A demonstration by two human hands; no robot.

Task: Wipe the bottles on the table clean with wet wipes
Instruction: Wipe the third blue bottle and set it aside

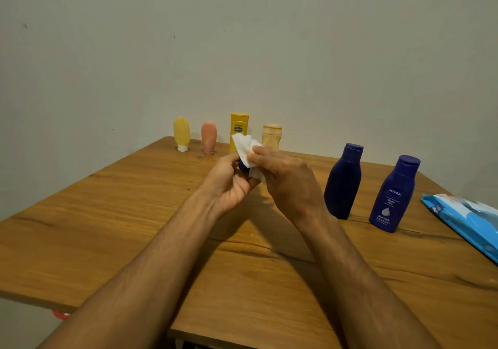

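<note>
My left hand (pixel 229 184) grips a small dark blue bottle (pixel 243 166) above the middle of the wooden table (pixel 134 227); only a bit of its blue shows between my fingers. My right hand (pixel 288 179) pinches a white wet wipe (pixel 244 145) and holds it against that bottle. Two larger dark blue bottles stand upright at the right: a plain one (pixel 343 181) and one labelled Nivea (pixel 393 195).
Along the far edge by the wall stand a yellow tube (pixel 182 133), a pink tube (pixel 208 137), a tall yellow bottle (pixel 239 126) and a beige bottle (pixel 272 135). A blue wet wipes pack (pixel 469 220) lies at the right edge.
</note>
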